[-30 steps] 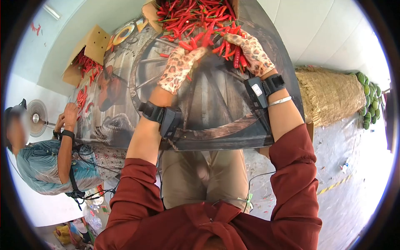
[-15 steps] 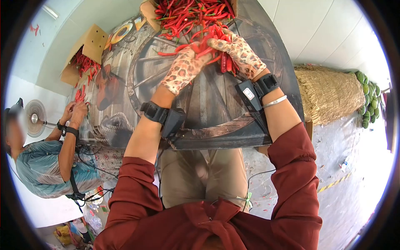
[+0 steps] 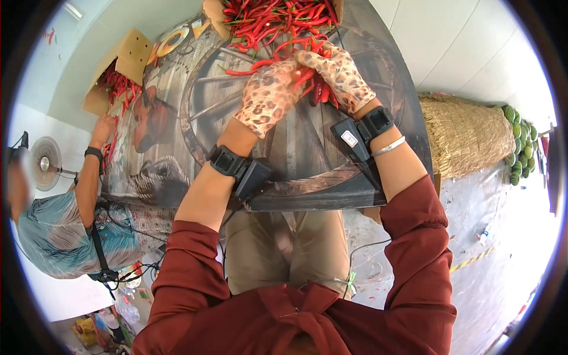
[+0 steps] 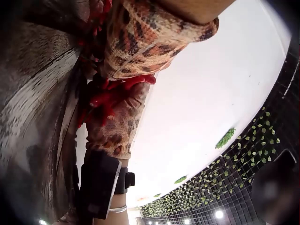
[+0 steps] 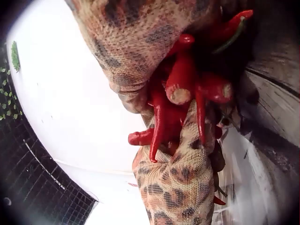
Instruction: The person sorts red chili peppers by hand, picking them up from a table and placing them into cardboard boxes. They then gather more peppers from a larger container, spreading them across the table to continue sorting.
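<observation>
Both hands wear leopard-print gloves and meet over the table, just in front of a heap of red chilies (image 3: 278, 21). My right hand (image 3: 343, 77) curls round a bunch of red chilies (image 3: 320, 92) whose tips hang below it. Against it, my left hand (image 3: 269, 94) has its fingers round chilies; a few stick out between the two hands. In the right wrist view, the bunched chilies (image 5: 180, 79) show stemless ends between the right glove (image 5: 140, 47) and the left glove (image 5: 176, 187). The left wrist view shows red chilies (image 4: 105, 98) between the gloves; the left fingertips are hidden.
The heap spills from a cardboard box (image 3: 216, 18) at the table's back. Another box (image 3: 130, 56) with chilies stands at the left, where a person (image 3: 65, 231) reaches to chilies on the table (image 3: 207, 118). A straw-covered roll (image 3: 467, 136) and watermelons (image 3: 520, 145) lie right.
My hands have come together in front of the heap, and the left has shifted slightly right and nearer my body since half a second ago. The other person's arm has reached further forward.
</observation>
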The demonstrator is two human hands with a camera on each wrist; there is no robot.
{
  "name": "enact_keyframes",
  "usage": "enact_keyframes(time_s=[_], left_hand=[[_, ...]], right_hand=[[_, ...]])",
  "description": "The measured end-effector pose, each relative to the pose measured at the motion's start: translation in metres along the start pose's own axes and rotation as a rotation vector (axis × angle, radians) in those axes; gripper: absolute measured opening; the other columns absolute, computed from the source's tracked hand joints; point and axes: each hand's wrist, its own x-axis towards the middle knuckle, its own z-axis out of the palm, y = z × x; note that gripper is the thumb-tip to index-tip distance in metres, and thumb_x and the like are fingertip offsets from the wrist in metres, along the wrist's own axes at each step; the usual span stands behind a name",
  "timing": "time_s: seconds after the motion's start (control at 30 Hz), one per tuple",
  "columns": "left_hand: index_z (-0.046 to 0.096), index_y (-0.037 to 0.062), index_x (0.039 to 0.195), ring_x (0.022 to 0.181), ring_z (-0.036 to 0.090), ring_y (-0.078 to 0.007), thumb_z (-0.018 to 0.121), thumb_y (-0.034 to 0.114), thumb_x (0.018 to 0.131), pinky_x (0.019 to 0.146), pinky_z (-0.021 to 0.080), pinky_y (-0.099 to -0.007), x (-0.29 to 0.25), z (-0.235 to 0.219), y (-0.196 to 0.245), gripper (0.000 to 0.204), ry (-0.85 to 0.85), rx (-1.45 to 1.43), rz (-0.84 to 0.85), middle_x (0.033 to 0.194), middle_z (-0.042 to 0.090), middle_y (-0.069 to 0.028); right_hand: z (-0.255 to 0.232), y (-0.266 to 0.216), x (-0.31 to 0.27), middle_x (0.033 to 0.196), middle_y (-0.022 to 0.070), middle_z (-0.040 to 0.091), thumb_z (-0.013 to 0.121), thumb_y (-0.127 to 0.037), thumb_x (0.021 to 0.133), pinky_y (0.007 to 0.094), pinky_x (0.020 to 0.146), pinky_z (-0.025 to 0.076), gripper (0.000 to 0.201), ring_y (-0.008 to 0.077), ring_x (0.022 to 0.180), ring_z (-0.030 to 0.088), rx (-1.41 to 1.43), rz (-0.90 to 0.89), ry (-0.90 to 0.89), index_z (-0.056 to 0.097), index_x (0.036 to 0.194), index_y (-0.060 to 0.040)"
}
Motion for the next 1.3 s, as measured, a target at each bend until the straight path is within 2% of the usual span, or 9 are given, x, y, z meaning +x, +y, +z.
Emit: enact_keyframes(time_s=[0.17,0.33,0.4,0.53,0.73,0.8,0.87,1.03,1.3], left_hand=[[0.054,0.0043,0.118,0.094,0.062,-0.0262,0.061,0.025,0.082,0.081,0.05,-0.0342,0.003,-0.001,0.024,0.042,-0.168,1.151,-0.095,0.103,0.064,-0.0123],[0.048,0.002,0.124,0.106,0.056,-0.0274,0.049,0.026,0.09,0.09,0.046,-0.0383,-0.001,-0.007,0.015,0.042,-0.047,0.115,-0.358,0.123,0.054,-0.0121],[0.054,0.0086,0.12,0.101,0.059,-0.0272,0.056,0.032,0.086,0.085,0.048,-0.0358,0.003,0.0,0.035,0.041,-0.12,1.023,-0.224,0.113,0.06,-0.0078],[0.058,0.0146,0.115,0.088,0.062,-0.0252,0.058,0.036,0.085,0.074,0.051,-0.035,-0.001,-0.014,0.022,0.037,-0.07,1.164,-0.028,0.097,0.064,-0.0114],[0.061,0.0045,0.105,0.087,0.062,-0.0288,0.057,0.026,0.088,0.077,0.047,-0.0373,0.008,-0.025,0.013,0.027,0.043,1.001,-0.208,0.093,0.064,-0.0144],[0.058,0.0058,0.114,0.097,0.058,-0.0262,0.056,0.019,0.087,0.085,0.044,-0.0355,0.009,-0.047,-0.006,0.03,-0.098,1.224,-0.062,0.101,0.062,-0.0136],[0.059,0.0017,0.105,0.082,0.062,-0.0251,0.062,0.03,0.086,0.074,0.046,-0.0339,0.009,-0.063,-0.022,0.035,-0.128,1.252,0.238,0.088,0.064,-0.0143],[0.053,0.0031,0.122,0.108,0.054,-0.0198,0.045,0.007,0.09,0.093,0.041,-0.0321,0.01,-0.045,0.001,0.033,-0.144,1.177,-0.198,0.116,0.058,-0.0104],[0.061,0.0019,0.109,0.088,0.063,-0.0193,0.055,0.017,0.09,0.08,0.047,-0.0282,0.012,-0.051,-0.003,0.025,-0.048,1.082,-0.029,0.097,0.065,-0.0087]], right_hand=[[0.002,0.001,0.001,0.084,0.0074,0.063,0.071,-0.018,0.076,0.0254,0.035,0.045,0.034,0.0138,0.053,0.059,0.071,0.044,0.132,0.059,0.102,0.0019],[-0.004,-0.004,-0.003,0.082,0.0055,0.064,0.064,-0.018,0.082,0.0246,0.056,0.05,0.021,0.0117,0.069,0.062,0.074,0.075,0.176,0.063,0.093,-0.0003],[-0.01,0.003,0.001,0.083,0.0064,0.065,0.062,-0.019,0.083,0.0248,0.052,0.05,0.023,0.0125,0.069,0.062,0.204,0.029,0.179,0.063,0.095,0.0002],[-0.03,-0.001,0.002,0.081,0.0065,0.065,0.06,-0.021,0.086,0.0253,0.05,0.049,0.024,0.0127,0.067,0.062,0.356,-0.035,0.27,0.062,0.1,-0.0017],[-0.085,0.012,-0.027,0.106,0.0158,0.06,0.07,-0.015,0.068,0.0391,0.086,0.049,0.048,0.0327,0.1,0.058,-1.088,-0.969,0.412,0.054,0.112,-0.0042],[-0.078,-0.037,-0.071,0.074,0.0032,0.06,0.054,-0.02,0.091,0.024,0.054,0.051,0.016,0.0126,0.062,0.059,0.476,0.045,0.051,0.057,0.099,-0.0068],[-0.075,-0.034,-0.093,0.07,0.0022,0.06,0.056,-0.024,0.089,0.0259,0.045,0.049,0.018,0.0133,0.052,0.057,0.636,-0.05,0.398,0.058,0.096,-0.0071],[-0.125,-0.049,-0.228,0.08,0.0077,0.062,0.06,-0.026,0.086,0.0265,0.051,0.05,0.027,0.0165,0.063,0.061,0.328,-0.209,0.743,0.055,0.101,-0.0048],[-0.183,0.044,-0.367,0.084,0.0061,0.063,0.063,-0.017,0.084,0.0285,0.063,0.053,0.025,0.0167,0.069,0.064,0.025,0.08,1.192,0.057,0.102,-0.001]])
